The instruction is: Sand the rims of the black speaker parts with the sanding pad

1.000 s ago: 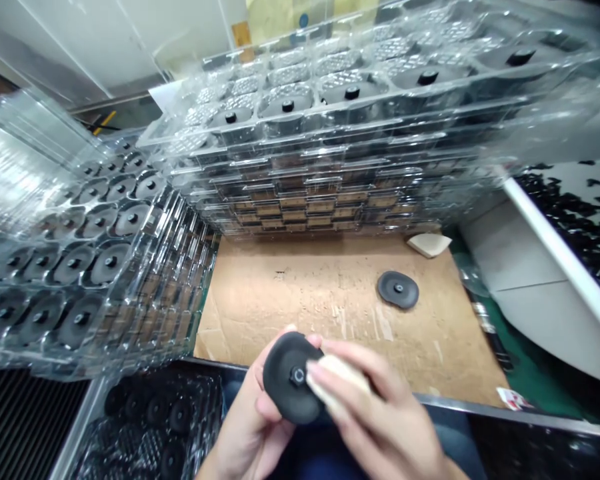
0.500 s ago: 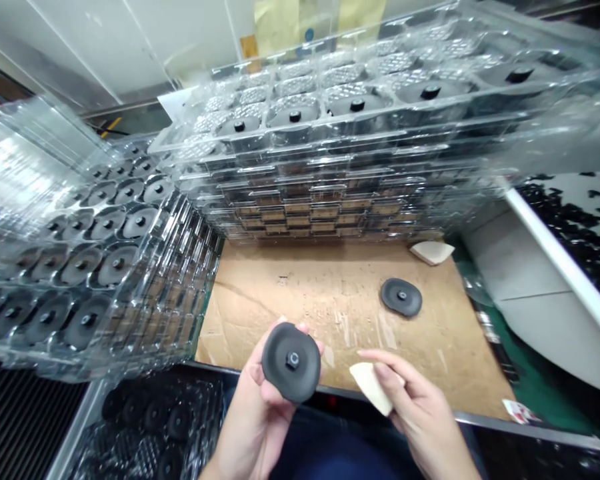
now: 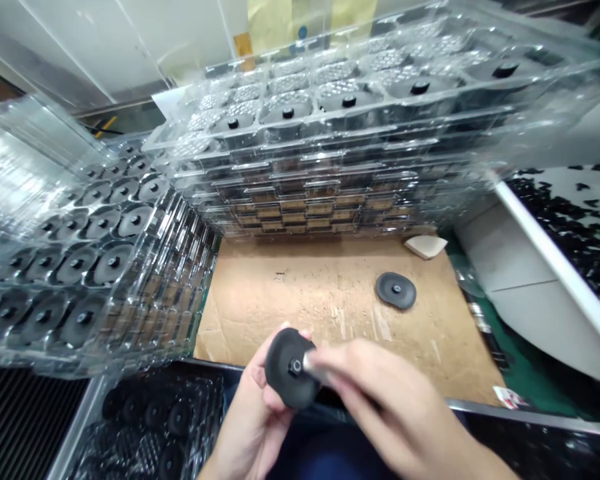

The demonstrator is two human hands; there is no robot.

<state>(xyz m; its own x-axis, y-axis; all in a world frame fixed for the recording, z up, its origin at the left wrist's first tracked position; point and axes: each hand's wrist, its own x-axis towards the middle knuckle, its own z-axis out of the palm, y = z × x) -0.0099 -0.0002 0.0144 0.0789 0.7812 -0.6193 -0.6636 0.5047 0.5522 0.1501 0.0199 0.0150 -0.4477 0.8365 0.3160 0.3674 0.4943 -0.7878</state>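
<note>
My left hand [image 3: 263, 400] grips a dark grey dished disc [image 3: 286, 353] with a black stub at its centre, face up towards me. Over the disc's right side is my right hand [image 3: 385, 393], closed and smeared by motion. Between its fingertips shows part of a cream-coloured pad [image 3: 309, 361], close to the central stub; whether it touches cannot be told. A second dark disc [image 3: 396, 291] of the same kind lies on the brown cardboard [image 3: 260, 287], to the right. Another cream wedge-shaped pad [image 3: 426, 247] rests near the cardboard's far right corner.
Stacked clear plastic trays [image 3: 320, 160] rise behind the cardboard, some pockets holding discs. More stacked trays [image 3: 145, 267] with discs stand at left. A lower tray [image 3: 200, 413] of dark discs sits front left. Small black parts [image 3: 565, 233] lie beyond a white edge [image 3: 535, 227] at right.
My right hand has moved left and up with the cream pad, from beside the disc to over its right part. My left hand still holds the disc, now tilted slightly differently.
</note>
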